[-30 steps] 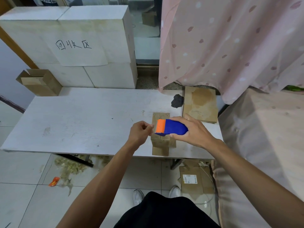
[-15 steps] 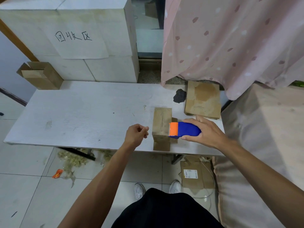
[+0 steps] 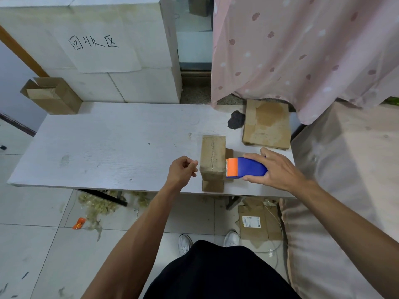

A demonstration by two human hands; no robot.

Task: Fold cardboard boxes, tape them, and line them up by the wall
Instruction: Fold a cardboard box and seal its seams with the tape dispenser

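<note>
A small folded cardboard box (image 3: pixel 212 156) stands near the front edge of the white table (image 3: pixel 112 147), one flap lying flat toward me. My right hand (image 3: pixel 278 169) grips a blue tape dispenser (image 3: pixel 248 167), its orange toothed end against the box's right side. To the left of the box, my left hand (image 3: pixel 182 170) pinches thumb against fingertips on the end of clear tape, which hardly shows. A stack of flat cardboard blanks (image 3: pixel 266 125) lies at the table's back right.
An open brown box (image 3: pixel 53 94) sits by the wall at the back left, next to white blocks with a handwritten sheet (image 3: pixel 97 43). A pink curtain (image 3: pixel 302 50) hangs at right. A dark lump (image 3: pixel 236 123) lies on the table. Scraps and a flattened carton (image 3: pixel 258 225) litter the floor.
My hands have drawn apart: the left one moved left from the dispenser's orange end, and the right carried the dispenser to the box's right side. The box top is now uncovered.
</note>
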